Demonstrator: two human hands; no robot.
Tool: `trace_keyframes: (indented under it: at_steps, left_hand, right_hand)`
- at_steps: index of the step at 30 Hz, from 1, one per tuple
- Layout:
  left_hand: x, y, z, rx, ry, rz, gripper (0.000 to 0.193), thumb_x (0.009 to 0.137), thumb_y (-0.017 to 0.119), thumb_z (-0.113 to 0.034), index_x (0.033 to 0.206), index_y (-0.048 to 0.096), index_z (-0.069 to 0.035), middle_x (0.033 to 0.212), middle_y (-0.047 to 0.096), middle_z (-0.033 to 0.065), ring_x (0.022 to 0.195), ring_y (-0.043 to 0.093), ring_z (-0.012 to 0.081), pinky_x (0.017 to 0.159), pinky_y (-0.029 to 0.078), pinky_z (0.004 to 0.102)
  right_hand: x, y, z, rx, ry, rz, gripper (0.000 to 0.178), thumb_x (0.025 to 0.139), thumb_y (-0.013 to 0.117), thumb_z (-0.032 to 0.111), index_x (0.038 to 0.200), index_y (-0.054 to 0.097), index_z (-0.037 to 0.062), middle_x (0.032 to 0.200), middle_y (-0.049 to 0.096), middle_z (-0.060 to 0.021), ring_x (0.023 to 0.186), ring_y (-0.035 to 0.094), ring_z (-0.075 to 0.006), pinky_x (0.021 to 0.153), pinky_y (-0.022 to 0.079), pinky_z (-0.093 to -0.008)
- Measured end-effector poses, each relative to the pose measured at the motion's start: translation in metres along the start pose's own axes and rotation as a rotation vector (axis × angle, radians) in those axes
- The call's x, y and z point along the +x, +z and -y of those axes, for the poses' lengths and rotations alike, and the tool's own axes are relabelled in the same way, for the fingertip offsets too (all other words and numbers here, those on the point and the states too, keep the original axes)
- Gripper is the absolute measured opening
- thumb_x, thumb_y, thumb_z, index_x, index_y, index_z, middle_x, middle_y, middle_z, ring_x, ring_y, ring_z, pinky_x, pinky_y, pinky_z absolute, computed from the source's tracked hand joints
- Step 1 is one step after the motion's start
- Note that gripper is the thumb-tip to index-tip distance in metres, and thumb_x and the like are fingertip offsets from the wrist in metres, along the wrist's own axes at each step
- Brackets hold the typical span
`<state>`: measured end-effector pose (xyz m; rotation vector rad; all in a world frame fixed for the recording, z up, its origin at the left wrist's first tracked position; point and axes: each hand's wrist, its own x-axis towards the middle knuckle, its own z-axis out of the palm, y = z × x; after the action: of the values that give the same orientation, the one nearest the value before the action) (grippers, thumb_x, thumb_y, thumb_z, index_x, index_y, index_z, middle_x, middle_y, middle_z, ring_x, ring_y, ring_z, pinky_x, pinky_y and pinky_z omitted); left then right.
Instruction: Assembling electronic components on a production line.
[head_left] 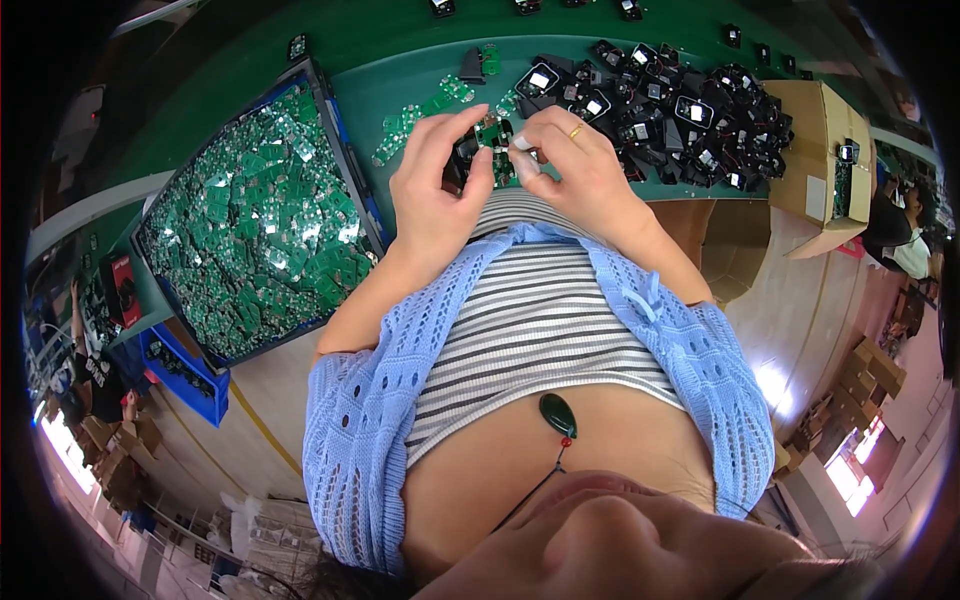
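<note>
At the near edge of the green table, my left hand (440, 165) curls around a small black plastic housing (465, 155), thumb on its near side. A green circuit board (489, 131) shows at the housing, between my two hands. My right hand (577, 160) is closed in a pinch beside it, with white coverings on its fingertips; what lies between those fingertips is too small and hidden to make out. Loose green boards (445, 97) lie just beyond my left hand. A black housing (472, 66) stands next to another green board (491, 60) further back.
A large black-rimmed tray (345, 150) full of green circuit boards is at the left. Right of my hands lies a heap of black housings (690, 125), some with wires. An open cardboard box (795, 130) stands at the table's right end. A blue bin (205, 395) is below the tray.
</note>
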<state>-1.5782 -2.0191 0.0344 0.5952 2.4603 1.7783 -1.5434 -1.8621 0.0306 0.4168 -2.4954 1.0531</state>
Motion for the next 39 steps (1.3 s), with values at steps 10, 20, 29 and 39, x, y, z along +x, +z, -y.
trace_keyframes:
  at_steps: [10,20,29,39]
  left_hand:
    - [-0.001,-0.001,-0.004,0.187,0.211,-0.012,0.036,0.07,0.06,0.001,0.104,0.057,-0.009,0.094,0.055,0.0082,0.069,0.055,0.0126,0.049,0.042,0.0198]
    - [-0.001,0.0,0.0,0.132,0.239,-0.065,0.035,0.068,0.06,-0.002,0.102,0.058,-0.008,0.091,0.057,0.0072,0.072,0.059,0.0199,0.058,0.048,0.027]
    - [0.003,-0.001,0.0,0.143,0.445,-0.013,0.032,0.071,0.06,-0.001,0.102,0.059,-0.008,0.091,0.059,0.0089,0.073,0.059,0.0198,0.057,0.048,0.026]
    - [-0.002,0.009,0.017,0.033,0.215,0.029,0.03,0.073,0.059,0.0,0.101,0.06,-0.009,0.088,0.059,0.0076,0.064,0.057,0.0147,0.051,0.045,0.0233]
  right_hand:
    - [0.002,-0.003,0.007,-0.171,-0.09,0.029,0.019,0.064,0.063,0.005,0.079,0.05,0.0031,0.078,0.05,-0.008,0.071,0.054,-0.0221,0.057,0.047,-0.0305]
    - [-0.002,-0.002,0.01,-0.034,0.055,0.028,0.014,0.07,0.062,0.007,0.078,0.051,0.0029,0.077,0.05,-0.0079,0.07,0.054,-0.024,0.056,0.046,-0.0309]
    - [-0.003,-0.013,0.006,0.824,0.654,0.176,0.014,0.075,0.06,0.002,0.078,0.047,0.0006,0.071,0.057,-0.0049,0.061,0.051,-0.007,0.052,0.041,-0.0225]
    - [0.005,0.002,0.004,0.448,0.692,0.231,0.019,0.073,0.058,-0.004,0.074,0.041,0.0034,0.065,0.048,0.0004,0.056,0.043,-0.0032,0.046,0.035,-0.0189]
